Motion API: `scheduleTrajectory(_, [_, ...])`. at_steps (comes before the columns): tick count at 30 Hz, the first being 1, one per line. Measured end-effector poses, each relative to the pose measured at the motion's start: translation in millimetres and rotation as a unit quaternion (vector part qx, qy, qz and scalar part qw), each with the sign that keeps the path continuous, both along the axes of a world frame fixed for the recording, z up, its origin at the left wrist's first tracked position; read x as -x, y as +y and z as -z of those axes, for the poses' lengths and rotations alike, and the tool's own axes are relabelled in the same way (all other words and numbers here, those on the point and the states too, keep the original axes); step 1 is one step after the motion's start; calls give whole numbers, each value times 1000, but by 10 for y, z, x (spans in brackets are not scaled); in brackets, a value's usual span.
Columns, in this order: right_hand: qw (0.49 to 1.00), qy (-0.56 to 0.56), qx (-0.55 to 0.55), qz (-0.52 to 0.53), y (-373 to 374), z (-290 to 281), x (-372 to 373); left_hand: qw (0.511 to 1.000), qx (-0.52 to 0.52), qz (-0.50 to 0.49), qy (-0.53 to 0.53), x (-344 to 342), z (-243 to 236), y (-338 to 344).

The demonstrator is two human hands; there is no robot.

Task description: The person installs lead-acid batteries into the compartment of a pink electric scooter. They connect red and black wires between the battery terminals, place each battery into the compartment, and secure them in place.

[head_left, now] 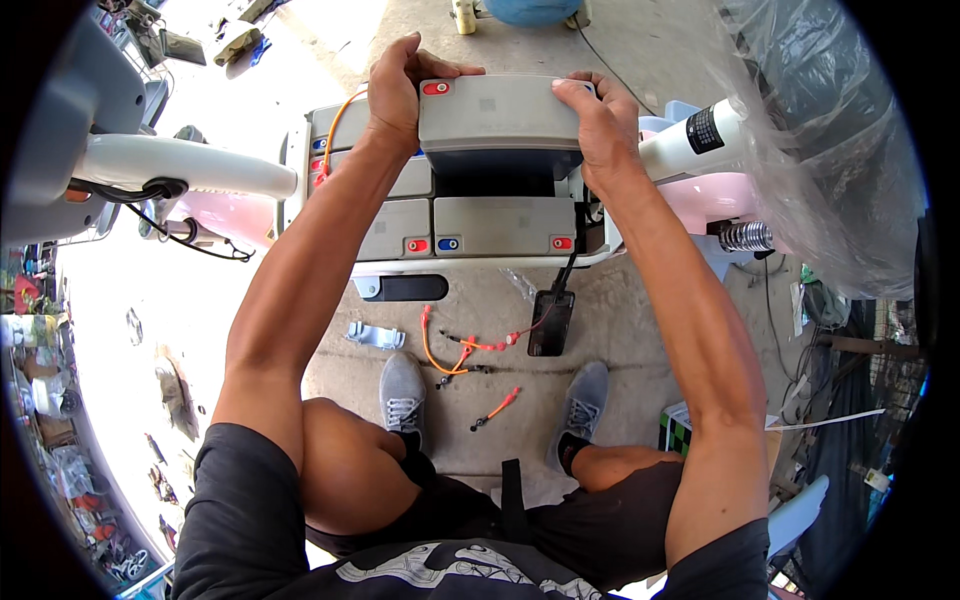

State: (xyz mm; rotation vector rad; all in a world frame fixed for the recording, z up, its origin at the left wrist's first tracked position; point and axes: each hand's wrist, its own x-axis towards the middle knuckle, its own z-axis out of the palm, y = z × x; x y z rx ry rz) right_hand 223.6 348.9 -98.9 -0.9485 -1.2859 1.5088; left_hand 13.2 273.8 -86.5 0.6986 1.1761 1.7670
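Between my two hands is a grey battery with a red-ringed terminal at its left corner, raised and tilted above a dark gap in a battery tray. My left hand grips its left end, with fingers along the far edge. At the right end, my right hand has its thumb on top; its other fingers are mostly hidden. Several similar batteries sit in the tray, one of them a grey battery just nearer than the gap. Beside my left wrist an orange cable runs over the left batteries.
White frame tubes flank the tray, and clear plastic sheeting drapes over the right side. On the floor between my shoes lie orange cables, a black handheld meter and a light-blue bracket. A blue rounded object stands beyond.
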Motion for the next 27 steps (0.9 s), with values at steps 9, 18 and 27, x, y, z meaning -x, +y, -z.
scheduleTrajectory(9, [998,-43,-25,-41,148,283,13,1000,12,11,10,88,264,156])
scheduleTrajectory(18, [996,-63,-61,-33,222,595,27,997,10,38,72,140,469,227])
scheduleTrajectory(27, [992,-70,-102,3,196,712,71,988,-11,42,149,178,541,251])
